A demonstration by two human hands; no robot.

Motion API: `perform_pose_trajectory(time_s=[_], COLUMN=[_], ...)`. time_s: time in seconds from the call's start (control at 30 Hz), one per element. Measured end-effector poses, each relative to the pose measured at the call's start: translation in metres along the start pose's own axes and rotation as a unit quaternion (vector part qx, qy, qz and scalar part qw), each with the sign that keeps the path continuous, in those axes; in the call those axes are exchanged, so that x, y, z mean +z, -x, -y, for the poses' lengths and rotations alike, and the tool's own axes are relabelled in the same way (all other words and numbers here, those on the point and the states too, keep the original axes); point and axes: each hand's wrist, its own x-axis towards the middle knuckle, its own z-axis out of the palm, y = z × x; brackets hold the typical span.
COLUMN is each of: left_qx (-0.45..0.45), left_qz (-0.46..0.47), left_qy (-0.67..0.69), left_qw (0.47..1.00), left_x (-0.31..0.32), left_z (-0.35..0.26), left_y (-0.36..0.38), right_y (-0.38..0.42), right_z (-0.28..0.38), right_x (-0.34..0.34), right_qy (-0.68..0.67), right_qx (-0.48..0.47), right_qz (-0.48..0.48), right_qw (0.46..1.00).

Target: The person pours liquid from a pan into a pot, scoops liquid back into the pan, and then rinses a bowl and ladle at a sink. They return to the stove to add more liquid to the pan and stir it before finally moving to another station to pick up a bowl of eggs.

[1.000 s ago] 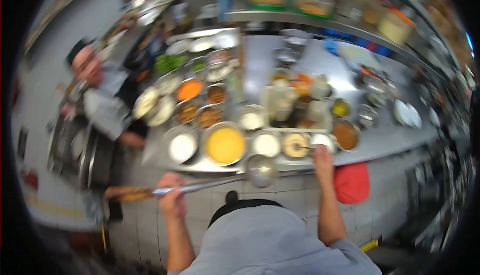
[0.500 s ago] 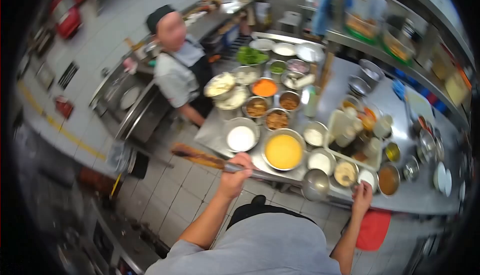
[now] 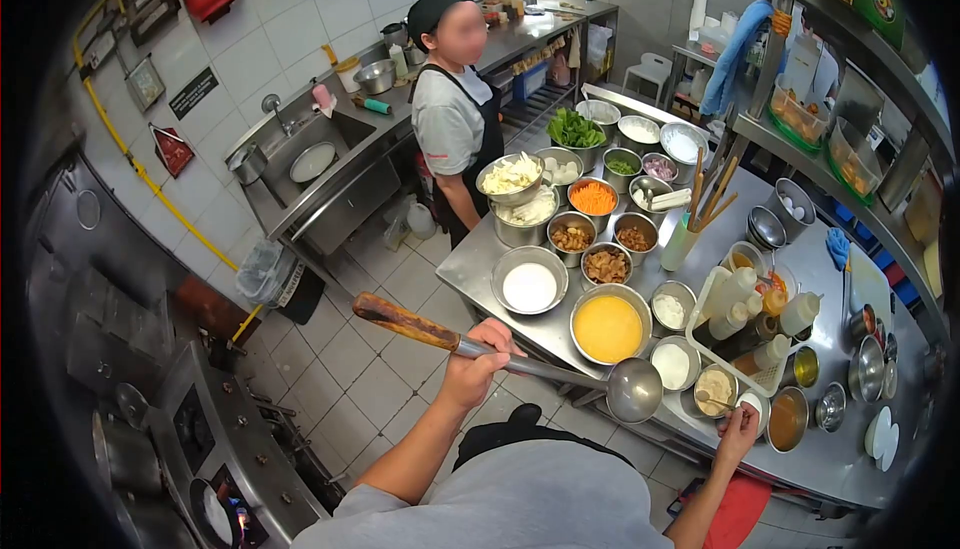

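My left hand (image 3: 474, 362) grips the shaft of a long ladle (image 3: 634, 389) with a wooden handle (image 3: 400, 319). The ladle's steel bowl hangs just off the near edge of the steel prep table (image 3: 470, 265), below a bowl of yellow liquid (image 3: 607, 328). My right hand (image 3: 738, 431) is at the table's near edge and pinches a small spoon (image 3: 712, 400) that reaches into a bowl of pale paste (image 3: 714, 387). Next to that hand are a small white cup (image 3: 753, 404) and a bowl of brown sauce (image 3: 787, 419).
A co-worker in a black cap and apron (image 3: 455, 114) stands at the table's far left end. Several bowls of vegetables and seasonings cover the table, with a tray of squeeze bottles (image 3: 747, 319). A sink (image 3: 310, 161) is behind, a lit stove (image 3: 215, 469) lower left, shelves (image 3: 850, 109) at right.
My view has swung left and steadied, so the table now sits at right. My left hand still holds the ladle; my right hand stays at the paste bowl with the spoon.
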Motion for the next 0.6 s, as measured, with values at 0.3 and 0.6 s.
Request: perform_pose_trajectory(time_s=[0.3, 0.6], left_qx=[-0.043, -0.062], left_qz=[0.01, 0.064], left_qy=[0.083, 0.158], left_qw=[0.996, 0.983], left_x=[0.008, 0.049], left_z=[0.001, 0.031], left_y=[-0.006, -0.017], right_y=[0.001, 0.053], right_z=[0.015, 0.134], right_x=[-0.044, -0.028], right_qy=[0.062, -0.297], right_qx=[0.025, -0.062], right_qz=[-0.057, 0.192], right_qw=[0.996, 0.933])
